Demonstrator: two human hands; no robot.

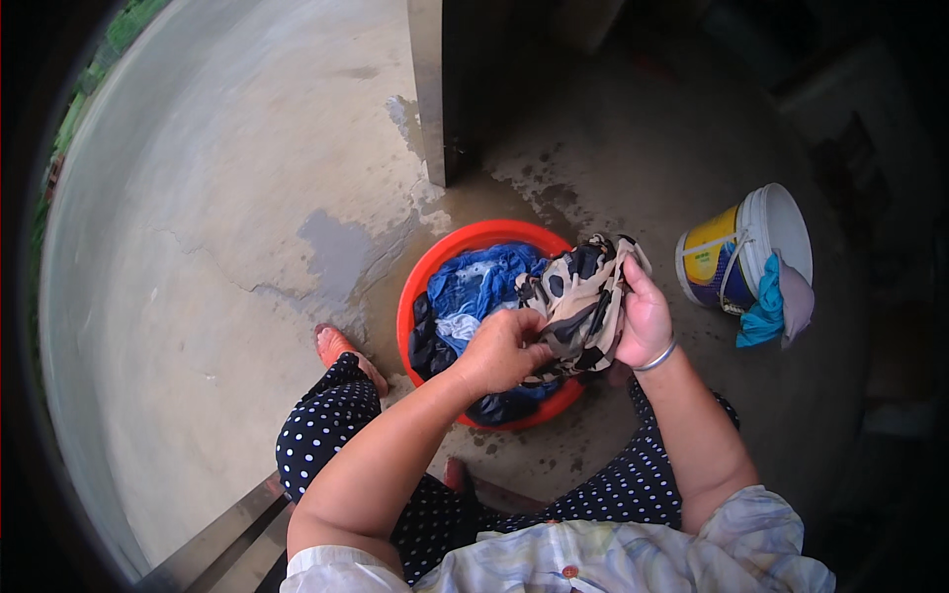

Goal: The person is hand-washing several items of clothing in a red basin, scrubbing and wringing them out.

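Note:
A bunched camouflage-patterned garment (578, 296) in tan, black and grey is held above the right side of a round red basin (420, 296). My left hand (506, 348) pinches its near left side, fingers curled into the cloth. On its right edge, my right hand (643, 314) grips it with the palm turned inward and the thumb up; some fingers are hidden behind the fabric. Inside the basin lie wet blue clothes (484, 279), a whitish-blue cloth (460, 328) and dark clothes (427, 346).
To the right, a white bucket (761, 232) lies tipped, with a teal cloth (761, 311) and a pale purple cloth (796, 301) hanging from its mouth. A metal post (427, 89) stands beyond the basin. Wet patches mark the concrete floor (247, 198). My feet flank the basin.

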